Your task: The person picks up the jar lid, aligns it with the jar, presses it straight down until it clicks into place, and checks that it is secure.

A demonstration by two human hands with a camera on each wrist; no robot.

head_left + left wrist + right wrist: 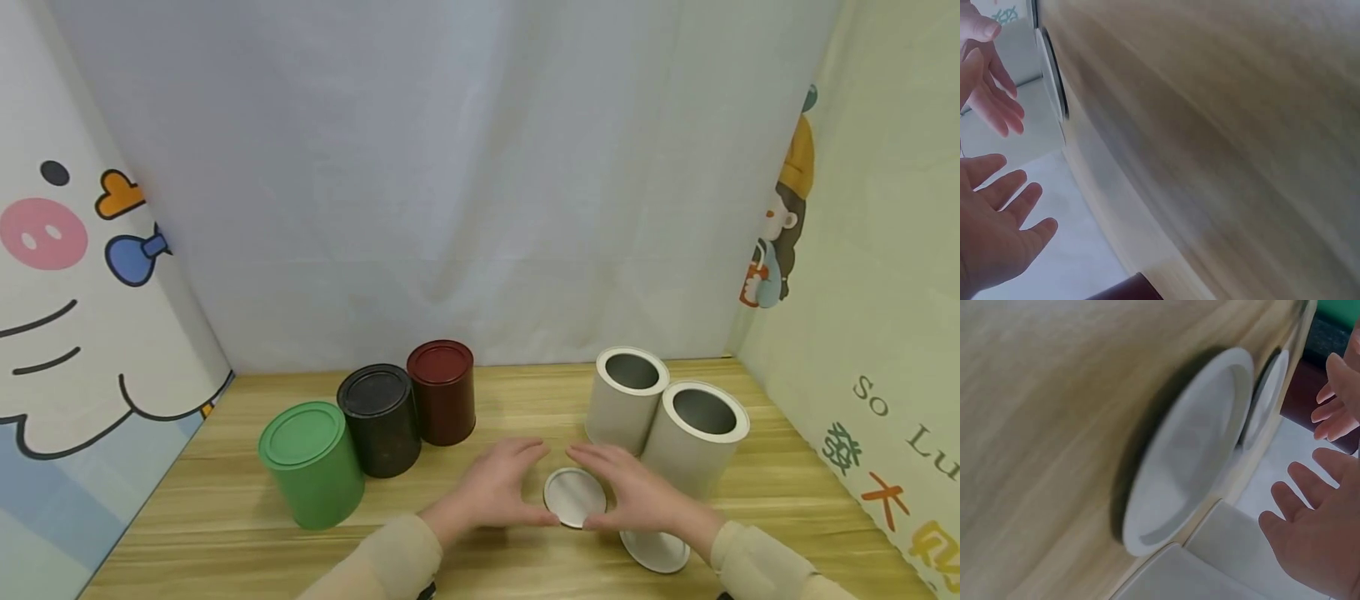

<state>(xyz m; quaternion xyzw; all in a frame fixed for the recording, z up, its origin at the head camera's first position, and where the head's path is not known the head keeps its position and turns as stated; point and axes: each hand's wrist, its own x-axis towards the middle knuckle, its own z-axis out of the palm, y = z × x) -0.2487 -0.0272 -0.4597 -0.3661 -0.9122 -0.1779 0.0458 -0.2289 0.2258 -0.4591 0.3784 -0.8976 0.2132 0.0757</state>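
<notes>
While held above the desk (pixel 517 568), left hand (pixel 495 485): fingers spread, thumb apart, beside central white lid (pixel 575 497).
Right hand (pixel 641 493): fingers likewise apart, opposite side; contact not discernible.
Central white lid: flat on desk, between both hands.
Second white lid (pixel 657 553): just beside, nearer viewer, partly hidden.
Rear white can (pixel 618 417), front white can (pixel 686 462): upright, open-topped, right.
Green can (pixel 318 482), black can (pixel 392 437), dark red can (pixel 448 408): lidded, left.

In the head view the right grip (pixel 636 492) partly hides the nearer white lid (pixel 657 555) and the nearer white can (pixel 688 454), while the left wrist view's bottom edge crops the dark red can (pixel 1132 290).
</notes>
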